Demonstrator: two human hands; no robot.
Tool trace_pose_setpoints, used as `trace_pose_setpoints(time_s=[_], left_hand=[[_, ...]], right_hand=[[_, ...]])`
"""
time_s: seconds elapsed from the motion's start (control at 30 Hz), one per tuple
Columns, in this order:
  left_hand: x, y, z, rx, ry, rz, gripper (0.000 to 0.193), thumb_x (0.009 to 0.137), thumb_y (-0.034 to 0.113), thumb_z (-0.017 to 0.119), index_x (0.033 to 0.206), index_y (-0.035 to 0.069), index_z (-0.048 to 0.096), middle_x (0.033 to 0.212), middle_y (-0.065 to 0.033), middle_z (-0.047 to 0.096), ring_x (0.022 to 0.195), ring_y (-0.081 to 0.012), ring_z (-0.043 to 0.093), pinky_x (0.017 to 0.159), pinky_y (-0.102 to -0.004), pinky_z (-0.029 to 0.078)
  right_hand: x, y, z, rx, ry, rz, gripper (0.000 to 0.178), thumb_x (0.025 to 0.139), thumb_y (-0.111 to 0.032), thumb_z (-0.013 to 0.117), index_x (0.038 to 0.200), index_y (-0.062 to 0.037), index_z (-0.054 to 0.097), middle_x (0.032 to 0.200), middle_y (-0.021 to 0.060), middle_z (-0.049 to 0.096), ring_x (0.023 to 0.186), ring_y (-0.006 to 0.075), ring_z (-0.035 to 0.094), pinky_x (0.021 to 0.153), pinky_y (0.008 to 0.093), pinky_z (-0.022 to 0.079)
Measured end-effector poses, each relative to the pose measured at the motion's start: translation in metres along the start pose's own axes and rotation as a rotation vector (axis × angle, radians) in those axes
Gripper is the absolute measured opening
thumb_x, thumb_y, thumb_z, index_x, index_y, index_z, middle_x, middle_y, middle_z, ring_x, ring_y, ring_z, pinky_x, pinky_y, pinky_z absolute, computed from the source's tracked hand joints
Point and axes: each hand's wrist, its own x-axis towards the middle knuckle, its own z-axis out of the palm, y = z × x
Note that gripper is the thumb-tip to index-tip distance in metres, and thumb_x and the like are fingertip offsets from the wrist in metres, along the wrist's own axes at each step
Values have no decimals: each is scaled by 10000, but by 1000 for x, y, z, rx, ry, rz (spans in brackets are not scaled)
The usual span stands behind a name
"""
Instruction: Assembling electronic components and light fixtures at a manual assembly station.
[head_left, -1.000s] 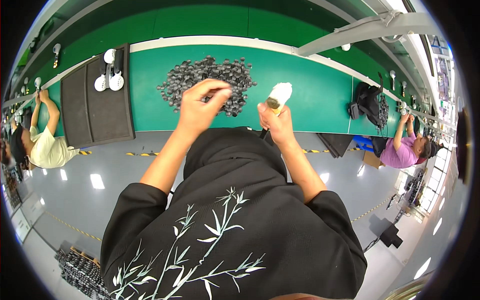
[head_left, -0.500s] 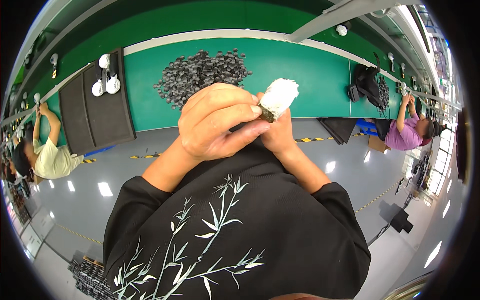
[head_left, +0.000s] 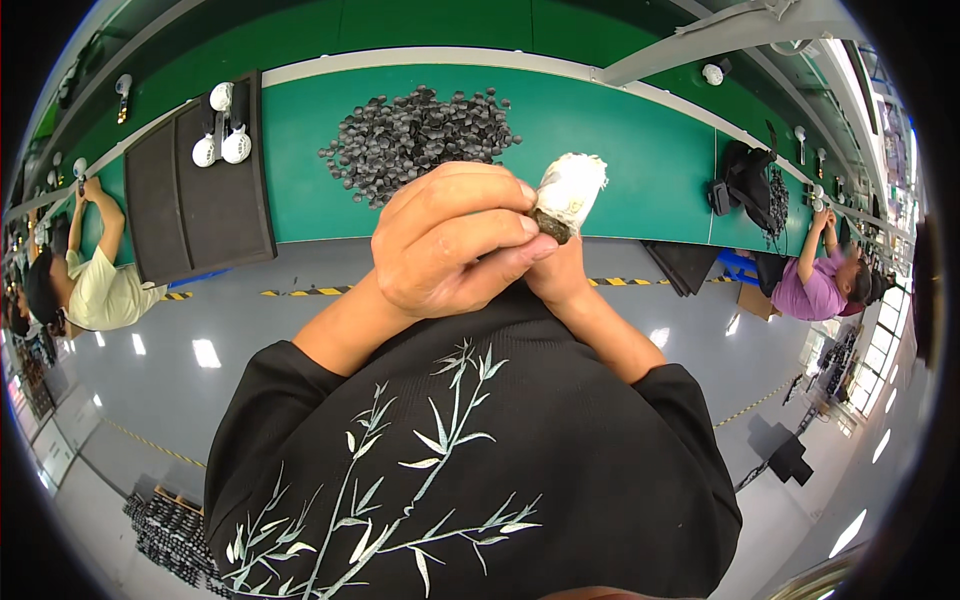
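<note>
In front of my chest I hold up a white, ragged-edged piece (head_left: 572, 188) that looks like bunched cloth or fluff; I cannot tell its kind. A dark, rough part (head_left: 551, 227) is at its lower end. The fingers and thumb of my left hand (head_left: 450, 240) close in a pinch at that dark part. My right hand (head_left: 560, 275) is behind and below the piece, its fingers mostly hidden by the left hand and the piece. Beyond my hands, a heap of small black discs (head_left: 415, 140) lies on the green table (head_left: 640, 150).
Left on the table is a dark tray (head_left: 195, 190) with white-headed parts (head_left: 236, 146) on it. A black bag (head_left: 745, 180) lies to the right. A slanting metal bar (head_left: 690, 45) crosses above. One person (head_left: 100, 270) works at the far left, another (head_left: 815, 280) at the far right.
The view has shifted slightly. The white piece has tilted a little more upright, and more of its dark end shows beside my left fingertips. Both hands stay together at it.
</note>
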Motion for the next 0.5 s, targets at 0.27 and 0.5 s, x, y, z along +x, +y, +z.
trace_pose_setpoints(time_s=[0.27,0.5], left_hand=[[6,-1,1,9,-18,-16,200,682,-14,742,865,28,672,928,-109,659,781,-230,636,668,-294,536],[13,10,9,-121,42,-263,199,684,-64,709,869,5,689,915,-114,658,747,-202,616,653,-263,511]], right_hand=[[4,-1,-4,-27,37,79,123,796,-82,692,907,-38,662,835,34,676,759,87,577,667,228,479],[5,18,-14,128,16,99,120,810,-107,701,896,-35,659,822,24,668,750,81,570,662,222,471]])
